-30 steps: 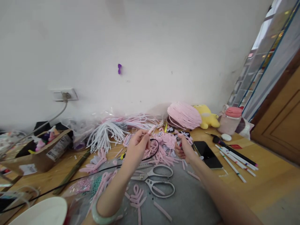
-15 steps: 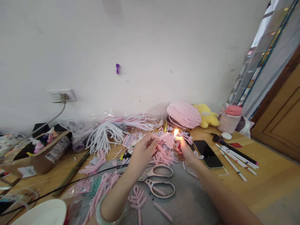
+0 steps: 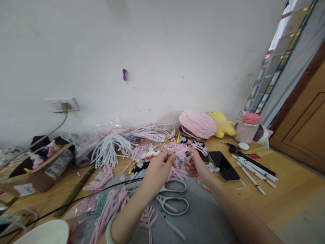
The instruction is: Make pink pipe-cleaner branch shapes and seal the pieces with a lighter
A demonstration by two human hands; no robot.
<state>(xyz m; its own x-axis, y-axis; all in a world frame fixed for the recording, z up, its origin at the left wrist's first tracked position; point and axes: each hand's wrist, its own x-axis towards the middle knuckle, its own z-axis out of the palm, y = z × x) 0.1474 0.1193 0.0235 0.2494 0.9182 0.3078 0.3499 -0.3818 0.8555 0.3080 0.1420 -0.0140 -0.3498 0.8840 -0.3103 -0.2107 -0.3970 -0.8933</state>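
My left hand (image 3: 161, 166) is closed in a pinch above the grey mat (image 3: 203, 217); what its fingertips hold is too small to make out. To its right, my right hand (image 3: 196, 165) is wrapped round a lighter (image 3: 189, 157), its metal top upright and no flame showing. Silver-handled scissors (image 3: 175, 206) lie on the mat below the hands, their blades partly behind my left forearm. Short pink fuzzy pieces (image 3: 177, 173) are heaped beneath and between the hands. A branched pink piece (image 3: 148, 217) and a single pink stick (image 3: 175, 230) lie nearer the front.
White and pink stems (image 3: 111, 149) lie at the back left, beside a cardboard box (image 3: 38, 176). A pink coil (image 3: 197, 123), yellow plush (image 3: 223, 125) and pink-lidded jar (image 3: 247, 128) stand along the wall. A phone (image 3: 224, 166) and pens (image 3: 254, 169) lie right.
The lighter's flame has gone out. The pale pink stick that stood out from my left fingertips no longer shows, and that hand's fingers have drawn closer together.
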